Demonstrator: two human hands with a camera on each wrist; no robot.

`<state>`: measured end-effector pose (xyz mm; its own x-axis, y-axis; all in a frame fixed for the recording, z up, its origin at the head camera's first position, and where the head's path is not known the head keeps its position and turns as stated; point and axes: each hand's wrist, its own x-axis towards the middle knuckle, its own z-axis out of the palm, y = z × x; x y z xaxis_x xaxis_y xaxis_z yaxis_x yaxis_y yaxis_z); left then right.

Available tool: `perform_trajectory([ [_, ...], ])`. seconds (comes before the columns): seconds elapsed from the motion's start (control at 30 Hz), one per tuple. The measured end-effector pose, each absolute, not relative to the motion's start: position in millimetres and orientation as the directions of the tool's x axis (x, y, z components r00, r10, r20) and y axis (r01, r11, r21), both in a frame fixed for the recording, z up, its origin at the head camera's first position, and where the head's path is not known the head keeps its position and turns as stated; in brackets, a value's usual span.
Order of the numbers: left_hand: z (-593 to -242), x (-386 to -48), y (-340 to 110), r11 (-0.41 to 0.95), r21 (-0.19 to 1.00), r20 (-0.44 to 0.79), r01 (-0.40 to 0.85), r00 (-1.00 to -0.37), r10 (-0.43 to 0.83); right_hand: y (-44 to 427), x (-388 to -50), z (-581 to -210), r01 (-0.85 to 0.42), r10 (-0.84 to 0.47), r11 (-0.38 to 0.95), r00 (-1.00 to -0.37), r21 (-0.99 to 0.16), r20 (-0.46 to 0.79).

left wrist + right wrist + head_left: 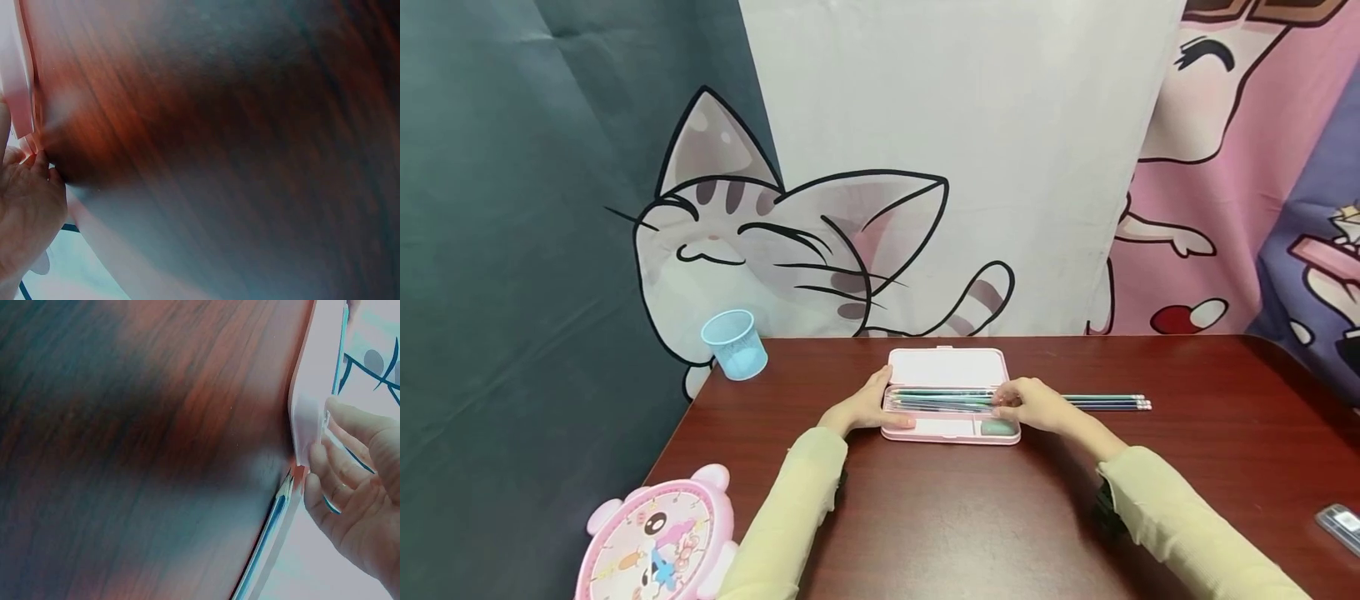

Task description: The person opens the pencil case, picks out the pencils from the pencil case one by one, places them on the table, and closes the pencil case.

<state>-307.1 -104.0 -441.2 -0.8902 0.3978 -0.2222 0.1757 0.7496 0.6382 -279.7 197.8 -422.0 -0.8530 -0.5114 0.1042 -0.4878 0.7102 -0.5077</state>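
An open pink pencil case (951,427) lies on the table, its pale lid (947,367) folded back. Several green and grey pencils (940,402) lie lengthwise inside, beside a green eraser-like block (997,427) in the front right compartment. My left hand (867,407) grips the case's left end, thumb at the front and fingers toward the back. At the right end, my right hand (1032,406) has its curled fingers and thumb around the pencils' ends; the exact contact is partly hidden. The right wrist view shows those fingertips (315,453) close against the case's end wall (306,419).
More pencils (1108,402) with pale ends lie on the table right of the case. A blue cup (741,354) stands at the back left edge. A pink clock (658,542) is at front left, and a small grey box (1341,527) at far right. Printed curtains (1037,167) hang behind.
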Motion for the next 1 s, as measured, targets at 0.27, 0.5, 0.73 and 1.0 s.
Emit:
perform_trajectory([
  [0.27, -438.6, -305.0, -102.2, 0.754, 0.632, -0.227, 0.177, -0.889, 0.398, 203.2, -278.6, -424.2, -0.484, -0.489, 0.648, -0.856, -0.588, 0.166],
  [0.5, -437.7, -303.7, -102.6, 0.760, 0.628, -0.231, 0.166, -0.893, 0.386, 218.9, -276.9, -419.3, -0.404, -0.413, 0.650, -0.899, -0.643, 0.147],
  [0.73, -438.3, -303.9, -102.7, 0.748, 0.638, -0.216, 0.184, -0.889, 0.404, 244.0, -269.9, -416.9, -0.392, -0.376, 0.646, -0.910, -0.655, 0.173],
  [1.0, -440.4, -306.5, -103.9, 0.750, 0.627, -0.199, 0.209, -0.888, 0.414, 277.8, -258.2, -418.4, -0.394, -0.340, 0.664, -0.916, -0.636, 0.212],
])
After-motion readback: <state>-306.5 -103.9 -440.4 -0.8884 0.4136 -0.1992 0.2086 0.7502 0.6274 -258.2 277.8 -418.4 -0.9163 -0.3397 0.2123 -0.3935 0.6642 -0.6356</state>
